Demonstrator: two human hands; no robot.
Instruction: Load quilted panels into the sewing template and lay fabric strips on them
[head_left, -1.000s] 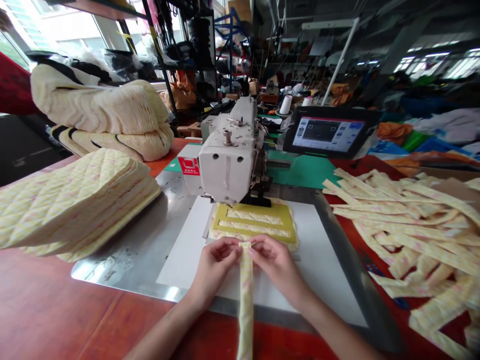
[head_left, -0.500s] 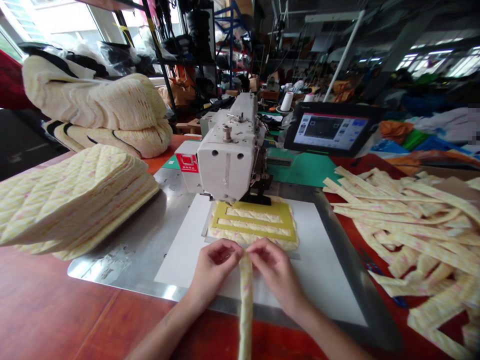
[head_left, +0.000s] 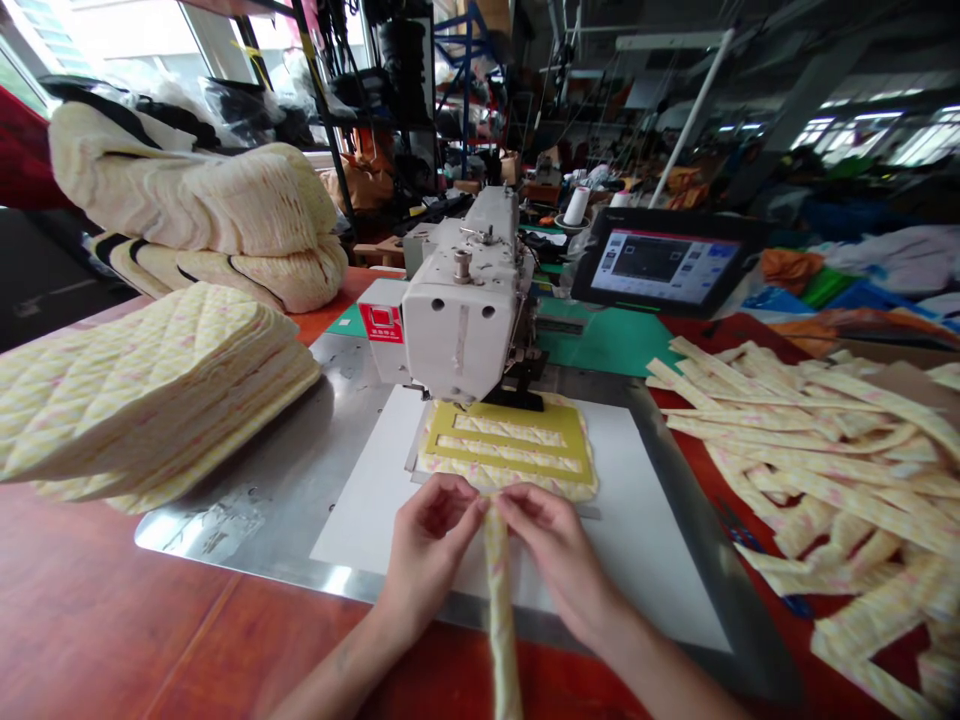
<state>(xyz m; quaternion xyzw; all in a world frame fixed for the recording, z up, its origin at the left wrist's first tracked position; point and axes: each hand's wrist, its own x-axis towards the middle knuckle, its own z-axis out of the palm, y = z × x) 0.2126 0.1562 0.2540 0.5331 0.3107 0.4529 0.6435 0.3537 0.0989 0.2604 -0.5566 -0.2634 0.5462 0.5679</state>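
While the left hand (head_left: 427, 548) & right hand (head_left: 553, 553) pinch the top end of a narrow quilted strip (head_left: 499, 590), thumbs & fingertips close in on it from either side, both grips closed, neither hand released. Strip's top sits just below the near edge of a quilted panel (head_left: 506, 487), then runs straight toward the person across a white sheet (head_left: 367, 520), over the edge of a steel plate (head_left: 247, 480) & on over a red table (head_left: 150, 610), out of view at the bottom. Panel lies under a yellow template (head_left: 510, 440) w/ 2 long slots, right in front of a white sewing machine (head_left: 461, 330). Left of the plate: a stack of quilted pieces (head_left: 142, 400), w/ rolled quilted fabric (head_left: 195, 200) behind. Right: a loose pile of quilted strips (head_left: 825, 450) on the table. Behind the machine: a lit tablet (head_left: 664, 265) & a thread cone (head_left: 576, 207)
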